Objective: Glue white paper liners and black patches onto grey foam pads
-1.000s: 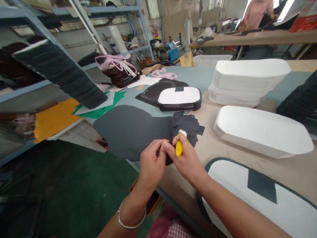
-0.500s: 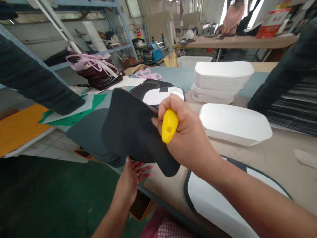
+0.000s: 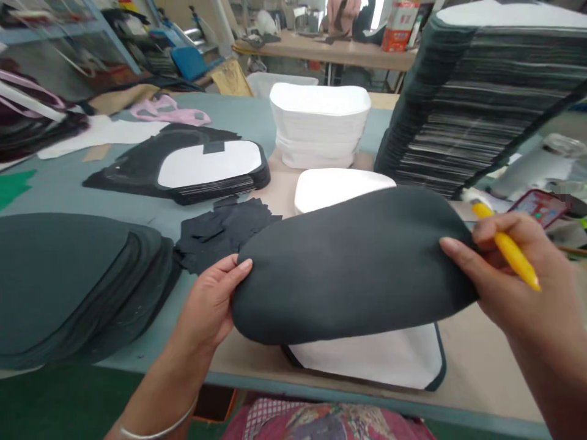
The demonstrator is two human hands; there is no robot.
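A dark grey foam-like panel (image 3: 353,263) is held up, nearly flat, between my two hands. My left hand (image 3: 211,302) grips its left edge. My right hand (image 3: 513,269) pinches its right edge and also holds a yellow marking tool (image 3: 507,244) between the fingers. Below the panel lies a white-faced pad with a dark rim (image 3: 367,357), partly hidden by it. Black scraps (image 3: 220,235) lie just beyond my left hand, and a stack of dark panels (image 3: 68,287) lies to its left.
A tall stack of black sheets (image 3: 472,104) rises at the right, near a phone in a red case (image 3: 539,208). White stacked pieces (image 3: 318,125) and a white-topped pad stack (image 3: 211,165) stand on the table. A person works at the far table (image 3: 342,15).
The panel, folded and bent in my right hand before, is now spread between both hands. My view has swung right, bringing the tall black stack into sight.
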